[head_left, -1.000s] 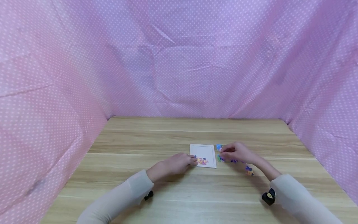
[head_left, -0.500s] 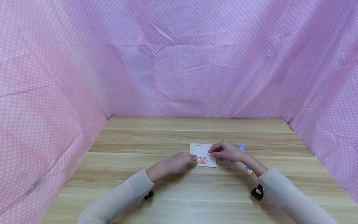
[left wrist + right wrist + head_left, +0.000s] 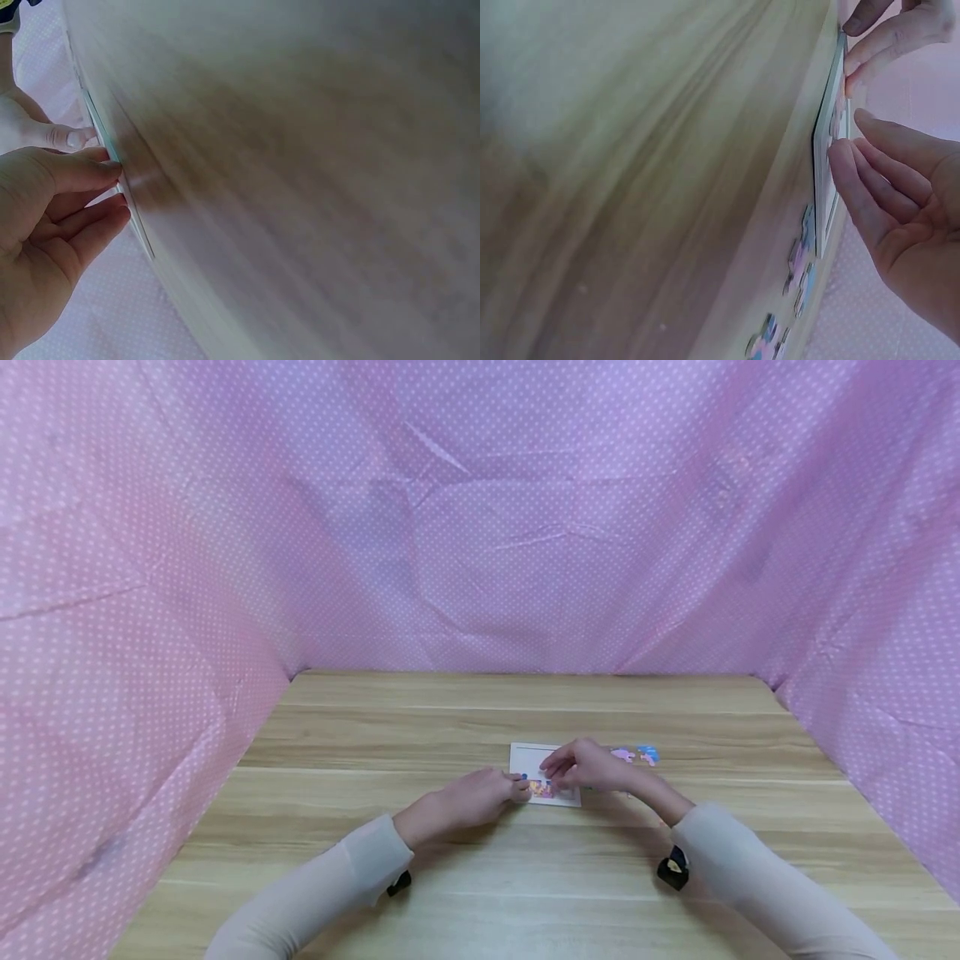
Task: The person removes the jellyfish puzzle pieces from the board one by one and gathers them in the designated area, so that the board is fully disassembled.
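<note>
A white puzzle board (image 3: 531,755) lies on the table, with a strip of joined, brightly coloured puzzle pieces (image 3: 539,789) along its near side. My left hand (image 3: 480,795) grips the board's near left corner, fingers over the top and thumb at the edge. Over the board's right part, my right hand (image 3: 592,766) holds a puzzle piece between thumb and fingertips, almost hidden by the fingers. In the right wrist view, those fingertips (image 3: 840,152) are right at the board's surface, close to the left hand's fingers.
Loose pink and blue puzzle pieces (image 3: 648,755) lie right of the board, partly behind the right forearm. The right wrist view shows several more pieces (image 3: 799,259) beside the board's edge. Pink dotted cloth (image 3: 480,543) hangs around the wooden table (image 3: 405,710).
My right hand has moved left from the loose pieces onto the board, uncovering pink and blue pieces behind it. The left hand and the board have stayed in place.
</note>
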`<state>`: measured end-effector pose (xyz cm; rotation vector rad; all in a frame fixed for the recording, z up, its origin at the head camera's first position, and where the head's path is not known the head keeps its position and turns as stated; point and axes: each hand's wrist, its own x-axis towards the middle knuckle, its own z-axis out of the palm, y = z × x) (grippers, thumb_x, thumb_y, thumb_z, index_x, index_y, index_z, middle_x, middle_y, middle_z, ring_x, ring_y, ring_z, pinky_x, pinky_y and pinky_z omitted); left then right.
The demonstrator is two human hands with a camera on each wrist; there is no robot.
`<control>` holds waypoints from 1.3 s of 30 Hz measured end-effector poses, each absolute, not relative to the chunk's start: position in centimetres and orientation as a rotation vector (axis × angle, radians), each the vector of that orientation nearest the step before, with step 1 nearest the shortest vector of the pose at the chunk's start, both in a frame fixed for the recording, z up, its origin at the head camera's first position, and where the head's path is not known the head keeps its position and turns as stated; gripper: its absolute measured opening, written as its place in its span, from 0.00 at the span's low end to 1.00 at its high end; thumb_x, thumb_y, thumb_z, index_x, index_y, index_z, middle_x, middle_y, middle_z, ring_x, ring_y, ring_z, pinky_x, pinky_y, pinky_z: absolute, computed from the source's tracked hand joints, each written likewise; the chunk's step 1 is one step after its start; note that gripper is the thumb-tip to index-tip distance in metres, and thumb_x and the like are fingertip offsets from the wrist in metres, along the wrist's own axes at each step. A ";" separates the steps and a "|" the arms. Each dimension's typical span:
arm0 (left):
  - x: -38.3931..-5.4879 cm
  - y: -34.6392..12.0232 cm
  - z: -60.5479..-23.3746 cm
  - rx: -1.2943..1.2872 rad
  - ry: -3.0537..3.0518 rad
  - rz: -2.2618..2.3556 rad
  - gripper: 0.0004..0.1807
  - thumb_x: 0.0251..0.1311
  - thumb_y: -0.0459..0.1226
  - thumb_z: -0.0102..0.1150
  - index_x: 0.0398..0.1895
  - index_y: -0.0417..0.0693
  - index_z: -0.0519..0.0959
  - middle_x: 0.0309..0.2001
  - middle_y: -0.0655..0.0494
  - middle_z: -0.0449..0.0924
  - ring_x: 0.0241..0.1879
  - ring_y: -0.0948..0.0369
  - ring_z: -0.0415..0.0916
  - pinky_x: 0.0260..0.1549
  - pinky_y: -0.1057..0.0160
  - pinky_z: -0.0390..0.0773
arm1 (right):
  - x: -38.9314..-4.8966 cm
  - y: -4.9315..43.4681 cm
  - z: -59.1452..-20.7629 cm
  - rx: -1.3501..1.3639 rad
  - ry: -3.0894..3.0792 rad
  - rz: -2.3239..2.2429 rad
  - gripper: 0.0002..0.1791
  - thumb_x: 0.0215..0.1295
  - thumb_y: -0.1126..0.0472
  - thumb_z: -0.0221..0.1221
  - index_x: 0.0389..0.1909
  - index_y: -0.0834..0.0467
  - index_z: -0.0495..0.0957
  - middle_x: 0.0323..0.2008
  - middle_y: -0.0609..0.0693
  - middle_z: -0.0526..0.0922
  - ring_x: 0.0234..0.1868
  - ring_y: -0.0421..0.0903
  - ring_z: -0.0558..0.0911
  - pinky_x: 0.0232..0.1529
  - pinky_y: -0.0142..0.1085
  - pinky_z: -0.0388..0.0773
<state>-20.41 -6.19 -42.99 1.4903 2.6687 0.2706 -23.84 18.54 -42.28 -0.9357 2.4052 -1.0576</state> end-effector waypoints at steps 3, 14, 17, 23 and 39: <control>-20.3 -6.2 -43.0 1.481 2.666 0.288 0.19 0.74 0.26 0.49 0.60 0.48 0.83 0.61 0.49 0.81 0.61 0.57 0.81 0.61 0.59 0.81 | -23.9 18.1 -42.3 -0.935 2.407 -1.027 0.15 0.60 0.70 0.69 0.47 0.71 0.84 0.40 0.60 0.89 0.41 0.46 0.87 0.42 0.27 0.84; -20.3 -6.1 -42.9 1.564 2.665 0.257 0.14 0.74 0.28 0.52 0.48 0.48 0.87 0.56 0.49 0.86 0.52 0.58 0.86 0.50 0.64 0.85 | -24.0 17.4 -42.8 -0.924 2.439 -0.956 0.09 0.58 0.68 0.72 0.39 0.64 0.86 0.33 0.52 0.87 0.34 0.35 0.79 0.38 0.26 0.80; -20.4 -6.0 -42.8 1.573 2.662 0.260 0.14 0.73 0.28 0.52 0.47 0.48 0.87 0.54 0.50 0.87 0.47 0.60 0.87 0.46 0.67 0.85 | -24.0 17.5 -42.8 -0.905 2.439 -0.965 0.09 0.57 0.67 0.72 0.39 0.64 0.85 0.33 0.52 0.86 0.34 0.35 0.79 0.39 0.26 0.80; -20.5 -5.9 -42.7 1.599 2.650 0.275 0.14 0.71 0.25 0.52 0.43 0.47 0.87 0.45 0.54 0.88 0.33 0.66 0.80 0.35 0.72 0.80 | -24.1 17.5 -42.8 -0.894 2.423 -1.003 0.11 0.56 0.68 0.73 0.38 0.64 0.83 0.33 0.54 0.85 0.34 0.36 0.78 0.38 0.26 0.79; -20.5 -6.0 -43.0 1.575 2.687 0.241 0.16 0.73 0.28 0.51 0.54 0.47 0.87 0.57 0.47 0.84 0.55 0.56 0.85 0.54 0.60 0.85 | -23.8 19.8 -42.7 -0.888 2.425 -1.125 0.07 0.61 0.72 0.67 0.40 0.69 0.83 0.35 0.59 0.88 0.37 0.42 0.85 0.40 0.29 0.84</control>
